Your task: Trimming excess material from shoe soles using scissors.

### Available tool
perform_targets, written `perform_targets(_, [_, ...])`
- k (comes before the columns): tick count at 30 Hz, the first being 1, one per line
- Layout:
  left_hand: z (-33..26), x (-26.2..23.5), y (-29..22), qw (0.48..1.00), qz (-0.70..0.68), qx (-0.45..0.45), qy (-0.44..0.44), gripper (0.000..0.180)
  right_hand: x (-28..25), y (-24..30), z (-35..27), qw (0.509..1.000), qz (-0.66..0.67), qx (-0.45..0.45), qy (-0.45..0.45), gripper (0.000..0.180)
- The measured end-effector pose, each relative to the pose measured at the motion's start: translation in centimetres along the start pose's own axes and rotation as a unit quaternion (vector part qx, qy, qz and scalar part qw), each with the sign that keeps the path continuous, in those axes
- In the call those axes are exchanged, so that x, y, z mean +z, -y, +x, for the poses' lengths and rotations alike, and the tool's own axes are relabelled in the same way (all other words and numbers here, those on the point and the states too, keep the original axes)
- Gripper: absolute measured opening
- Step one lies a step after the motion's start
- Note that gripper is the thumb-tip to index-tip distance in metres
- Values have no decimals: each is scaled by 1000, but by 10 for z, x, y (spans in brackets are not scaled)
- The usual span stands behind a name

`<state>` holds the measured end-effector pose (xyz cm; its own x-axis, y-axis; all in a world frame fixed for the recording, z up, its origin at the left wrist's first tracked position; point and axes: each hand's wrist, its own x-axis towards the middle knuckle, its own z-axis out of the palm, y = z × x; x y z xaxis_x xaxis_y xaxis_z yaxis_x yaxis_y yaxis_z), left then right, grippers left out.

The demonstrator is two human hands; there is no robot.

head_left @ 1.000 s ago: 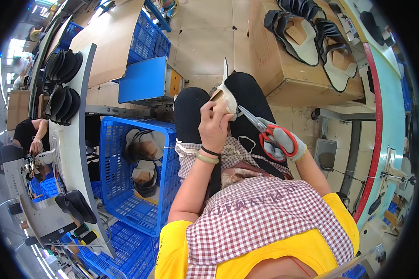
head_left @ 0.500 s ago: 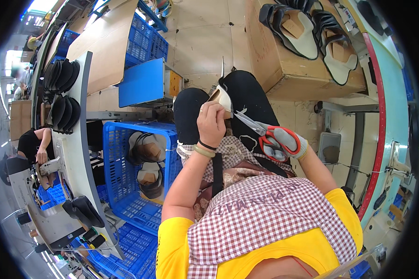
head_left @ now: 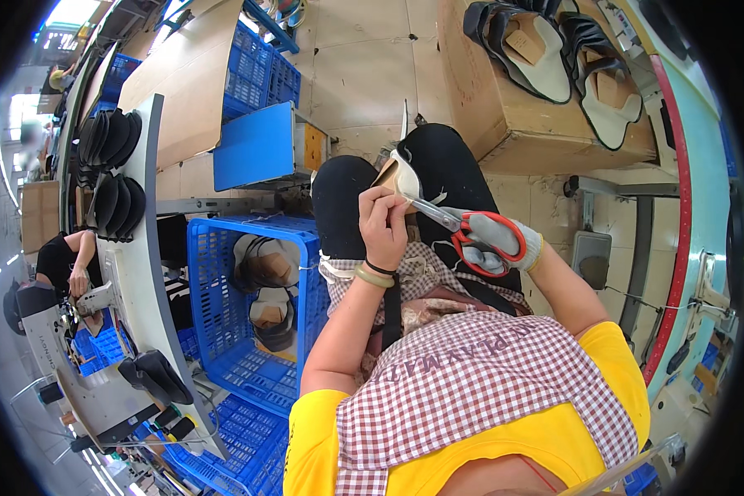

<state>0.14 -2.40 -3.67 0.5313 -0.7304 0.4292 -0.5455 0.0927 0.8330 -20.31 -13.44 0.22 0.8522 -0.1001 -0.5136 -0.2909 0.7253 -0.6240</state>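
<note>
Between my knees is a pale shoe upper (head_left: 404, 177) with a brown inner part, pinched at its near edge by my left hand (head_left: 382, 225). My right hand (head_left: 531, 248), in a pale grey work glove, grips a pair of scissors (head_left: 445, 216) with red handles. The blades point left and reach the edge of the upper, right beside my left fingertips. They look nearly closed, and their tips are hidden at the fingers and the upper. A pale strip shows just above the blades.
On my left stands a blue plastic crate (head_left: 209, 306) holding several shoe uppers. A cardboard box (head_left: 521, 153) at the far right bears more uppers. Black curved pieces (head_left: 117, 207) lie on a grey bench (head_left: 150, 273). Another person's hand (head_left: 78, 281) is by a sewing machine (head_left: 62, 355).
The scissors have moved left against the upper beside my left fingers, and their blades have come closer together. My left hand keeps its hold on the upper, its fingers slightly shifted.
</note>
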Motion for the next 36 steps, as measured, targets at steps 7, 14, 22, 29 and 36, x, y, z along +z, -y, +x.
perform_targets(7, [1, 4, -5, 1000, 11, 0, -3, 4, 15, -4, -4, 998, 66, 18, -14, 60])
perform_targets(14, [-8, 12, -7, 994, 10, -99, -50, 7, 42, -3, -7, 993, 102, -24, -46, 62])
perform_targets(22, [-23, 16, -7, 903, -207, -377, 26, 17, 43, -14, -14, 983, 167, 4, -79, 56])
perform_targets(29, [-33, 23, -19, 866, -277, -412, 62, 15, 60, -21, -20, 976, 193, -2, -98, 51])
perform_targets(36, [-41, 24, -18, 840, -353, -404, 82, 12, 73, -33, -14, 970, 197, -23, -139, 54])
